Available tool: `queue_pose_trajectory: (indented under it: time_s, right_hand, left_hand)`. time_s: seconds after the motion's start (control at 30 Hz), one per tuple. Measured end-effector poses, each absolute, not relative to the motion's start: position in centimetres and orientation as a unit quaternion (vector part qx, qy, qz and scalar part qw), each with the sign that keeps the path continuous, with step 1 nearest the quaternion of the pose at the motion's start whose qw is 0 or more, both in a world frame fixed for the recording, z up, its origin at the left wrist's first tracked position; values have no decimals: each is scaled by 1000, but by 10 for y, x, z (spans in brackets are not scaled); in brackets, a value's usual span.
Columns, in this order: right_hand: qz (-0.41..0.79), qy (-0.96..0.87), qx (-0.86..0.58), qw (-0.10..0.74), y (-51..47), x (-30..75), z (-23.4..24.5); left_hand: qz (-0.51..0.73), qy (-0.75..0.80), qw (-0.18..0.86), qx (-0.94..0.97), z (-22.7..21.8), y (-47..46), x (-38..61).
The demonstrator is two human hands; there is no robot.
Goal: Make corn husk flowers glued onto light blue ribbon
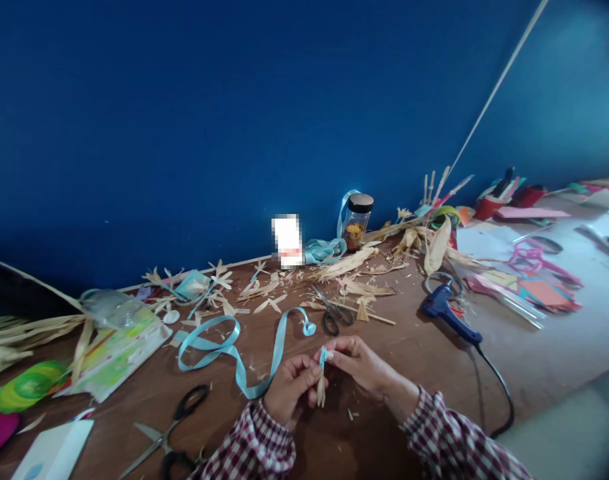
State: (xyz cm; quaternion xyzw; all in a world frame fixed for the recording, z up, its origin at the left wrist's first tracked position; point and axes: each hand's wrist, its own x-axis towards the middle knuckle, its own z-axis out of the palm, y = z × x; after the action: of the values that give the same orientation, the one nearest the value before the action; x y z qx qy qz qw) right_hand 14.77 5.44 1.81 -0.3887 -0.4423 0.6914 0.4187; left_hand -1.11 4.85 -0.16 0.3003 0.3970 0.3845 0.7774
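Note:
Between both hands is a small dried husk flower (321, 393), its pale petals pointing down and light blue ribbon around its upper end. My left hand (297, 387) pinches it from the left side. The fingertips of my right hand (362, 367) close on its blue-wrapped top. A long light blue ribbon (283, 337) curls over the table just left of my hands; whether it joins the wrapped piece is hidden. Small scissors (330, 313) lie beyond my hands, and larger black-handled scissors (164, 437) lie open at the lower left.
A blue glue gun (449, 313) with a black cord lies at the right. Husk scraps (354, 267) and a lidded jar (358, 223) line the wall side. A paint-stained sheet (122, 347) and a green-yellow tape roll (32, 387) are on the left, coloured paper (547, 291) far right.

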Motion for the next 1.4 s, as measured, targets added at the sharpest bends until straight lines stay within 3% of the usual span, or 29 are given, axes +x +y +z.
queue_pose_trajectory:
  time_s: [0.53,1.0,1.23,1.4]
  right_hand:
    - [663,-454,-443,398,53,147,30]
    - [573,-479,-527,406,51,137,20]
    - [658,-401,-455,447,48,136,19]
    - [685,-367,-449,442,47,138,20]
  left_hand:
    - [384,410,766,313,-9,46,-8]
    - [429,530,560,471,-10,40,-5]
    - [399,455,721,337,-3,47,-8]
    - [395,424,756,305,-5,47,-8]
